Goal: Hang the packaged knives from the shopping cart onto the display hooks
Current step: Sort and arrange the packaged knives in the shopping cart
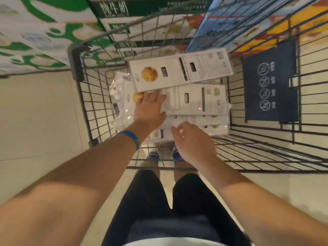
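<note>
I look straight down into a wire shopping cart. A stack of several flat white knife packages lies in its basket, their printed backs up. My left hand, with a blue wristband, grips the near edge of the top package, which is lifted and tilted above the stack. A bread photo shows on that card. My right hand hovers over the stack's near end, fingers apart and curled, holding nothing. No display hooks are in view.
The cart's folded child seat carries a dark blue sign at right. Stacked cartons with green print and blue-orange boxes stand beyond the cart. Beige floor tiles lie to the left. My legs and shoes show below.
</note>
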`<state>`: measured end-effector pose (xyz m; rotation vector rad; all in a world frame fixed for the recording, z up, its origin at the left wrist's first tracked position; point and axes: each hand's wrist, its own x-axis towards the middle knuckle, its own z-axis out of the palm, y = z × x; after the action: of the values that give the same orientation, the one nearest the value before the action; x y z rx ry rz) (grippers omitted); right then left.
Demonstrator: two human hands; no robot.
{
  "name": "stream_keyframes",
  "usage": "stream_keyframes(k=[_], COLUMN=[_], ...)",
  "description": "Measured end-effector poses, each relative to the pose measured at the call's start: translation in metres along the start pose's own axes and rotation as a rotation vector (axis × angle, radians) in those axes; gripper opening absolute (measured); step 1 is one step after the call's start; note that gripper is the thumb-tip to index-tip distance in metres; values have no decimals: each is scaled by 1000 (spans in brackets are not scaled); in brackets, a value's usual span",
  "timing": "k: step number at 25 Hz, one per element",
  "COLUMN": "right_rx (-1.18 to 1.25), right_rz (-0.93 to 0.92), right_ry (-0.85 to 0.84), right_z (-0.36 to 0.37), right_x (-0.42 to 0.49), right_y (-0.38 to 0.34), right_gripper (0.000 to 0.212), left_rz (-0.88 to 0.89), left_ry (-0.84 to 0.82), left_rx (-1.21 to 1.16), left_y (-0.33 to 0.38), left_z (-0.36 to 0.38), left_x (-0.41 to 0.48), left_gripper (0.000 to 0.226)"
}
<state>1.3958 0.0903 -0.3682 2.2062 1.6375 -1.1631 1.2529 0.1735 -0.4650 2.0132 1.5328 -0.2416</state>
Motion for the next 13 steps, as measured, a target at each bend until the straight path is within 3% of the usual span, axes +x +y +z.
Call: stream_keyframes(k=[2,6,10,13], right_rx=[11,-66,-93,-33], right_rz=[11,19,28,45], right_ry=[-26,-162,-230,-178], right_z=[2,-7,-19,-24], right_x=[24,40,20,0], right_y=[4,27,48,50], right_gripper=[44,40,35,40], left_rz=[66,82,195,224], left_ry=[34,-91,-119,-217], left_rx=[215,428,531,341], left_y=[-1,-9,11,31], left_z=[16,12,-32,-67], left_x=[7,9,7,-2], left_gripper=[68,89,69,37])
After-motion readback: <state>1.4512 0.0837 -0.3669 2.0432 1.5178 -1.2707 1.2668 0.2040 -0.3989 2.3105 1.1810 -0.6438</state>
